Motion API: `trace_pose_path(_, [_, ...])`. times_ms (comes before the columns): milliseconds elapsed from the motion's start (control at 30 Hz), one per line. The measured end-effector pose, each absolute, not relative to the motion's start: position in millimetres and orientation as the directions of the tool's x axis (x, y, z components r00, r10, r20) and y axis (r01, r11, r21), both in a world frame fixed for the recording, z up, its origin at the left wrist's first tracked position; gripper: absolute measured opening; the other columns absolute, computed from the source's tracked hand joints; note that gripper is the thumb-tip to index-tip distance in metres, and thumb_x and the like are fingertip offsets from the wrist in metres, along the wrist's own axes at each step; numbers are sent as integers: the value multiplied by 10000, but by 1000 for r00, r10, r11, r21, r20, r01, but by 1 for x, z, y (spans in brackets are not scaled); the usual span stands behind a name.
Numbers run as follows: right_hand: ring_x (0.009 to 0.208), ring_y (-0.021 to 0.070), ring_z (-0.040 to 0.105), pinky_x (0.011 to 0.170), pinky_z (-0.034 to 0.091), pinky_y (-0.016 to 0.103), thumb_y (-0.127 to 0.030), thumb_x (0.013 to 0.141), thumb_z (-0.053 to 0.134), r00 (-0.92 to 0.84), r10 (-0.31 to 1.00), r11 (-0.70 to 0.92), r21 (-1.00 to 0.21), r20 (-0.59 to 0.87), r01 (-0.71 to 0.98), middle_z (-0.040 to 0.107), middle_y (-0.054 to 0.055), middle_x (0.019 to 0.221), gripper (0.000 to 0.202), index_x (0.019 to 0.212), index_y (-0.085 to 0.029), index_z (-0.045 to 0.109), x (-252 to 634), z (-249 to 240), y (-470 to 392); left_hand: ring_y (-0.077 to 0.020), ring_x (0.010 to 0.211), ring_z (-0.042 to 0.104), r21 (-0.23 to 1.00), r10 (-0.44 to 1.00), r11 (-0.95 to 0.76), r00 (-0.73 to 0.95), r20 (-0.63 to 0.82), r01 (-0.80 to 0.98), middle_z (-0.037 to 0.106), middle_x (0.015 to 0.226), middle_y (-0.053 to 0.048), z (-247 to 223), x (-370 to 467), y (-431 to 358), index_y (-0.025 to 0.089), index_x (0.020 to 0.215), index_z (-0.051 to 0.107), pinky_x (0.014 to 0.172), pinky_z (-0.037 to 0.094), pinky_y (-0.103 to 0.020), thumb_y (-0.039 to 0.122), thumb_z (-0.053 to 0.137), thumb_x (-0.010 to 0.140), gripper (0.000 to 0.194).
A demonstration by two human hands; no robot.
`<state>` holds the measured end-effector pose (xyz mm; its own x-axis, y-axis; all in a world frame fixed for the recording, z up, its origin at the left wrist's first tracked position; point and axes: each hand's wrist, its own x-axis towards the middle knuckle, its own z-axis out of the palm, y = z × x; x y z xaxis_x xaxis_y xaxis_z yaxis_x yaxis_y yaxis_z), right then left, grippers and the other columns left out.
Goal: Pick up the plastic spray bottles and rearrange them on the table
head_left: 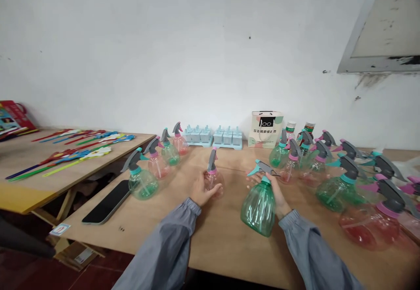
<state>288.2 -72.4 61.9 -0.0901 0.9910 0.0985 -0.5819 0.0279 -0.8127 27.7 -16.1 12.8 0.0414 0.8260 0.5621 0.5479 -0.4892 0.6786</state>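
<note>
Near the middle of the table, my left hand is wrapped round a clear pinkish spray bottle with a pink collar and grey trigger head, standing upright. To its right, my right hand grips a green spray bottle near its turquoise collar. That bottle is tilted and seems held above the table, its turquoise trigger pointing left. Left of my hands stand several green and pink spray bottles. On the right is a larger cluster of spray bottles, some partly hiding others.
A black phone lies at the table's left. Along the wall stand light blue popsicle molds and a paper bag. Colourful hand-shaped sticks lie on another table, with a gap between the tables.
</note>
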Motion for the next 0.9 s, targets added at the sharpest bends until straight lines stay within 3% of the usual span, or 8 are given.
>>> trace_pose_path(133, [580,152,608,499,476,259,-520,699,702,69,994,106,-842,82,-529,747,24,832,307,786,-228,656,287,60,-70,-284,959,665,680,830,-495,63,554,541,663,1035,-90,16,25,-16,185,1149,482,877,522,-468,502,738,698,607])
trace_pose_path(367, [868,225,673,657,522,304,-556,737,664,-55,987,106,-859,153,-500,758,46,933,338,856,-240,676,288,60,-71,-298,949,670,678,836,-491,78,543,547,664,1015,-95,15,24,-14,185,1153,482,875,524,-487,516,746,692,626])
trace_pose_path(567, [822,218,670,589,498,280,-599,711,679,75,988,155,-884,136,-440,753,30,880,369,820,-246,662,287,60,-74,-299,1016,663,669,821,-525,104,562,527,665,1028,-88,17,22,-14,194,1181,477,931,507,-483,505,748,704,631])
trace_pose_path(733, [953,252,677,731,530,348,-597,730,648,-52,983,129,-870,174,-475,755,52,1007,398,932,-256,683,290,64,-77,-310,1049,657,676,824,-523,106,556,520,666,1060,-96,19,23,-15,189,1206,471,940,509,-485,494,754,699,656])
trace_pose_path(900, [831,231,681,634,513,307,-571,712,682,27,987,152,-865,158,-478,755,39,852,359,861,-245,680,289,63,-77,-316,1068,650,678,823,-528,111,557,511,665,1053,-98,18,23,-14,185,1200,465,949,504,-488,485,753,697,653])
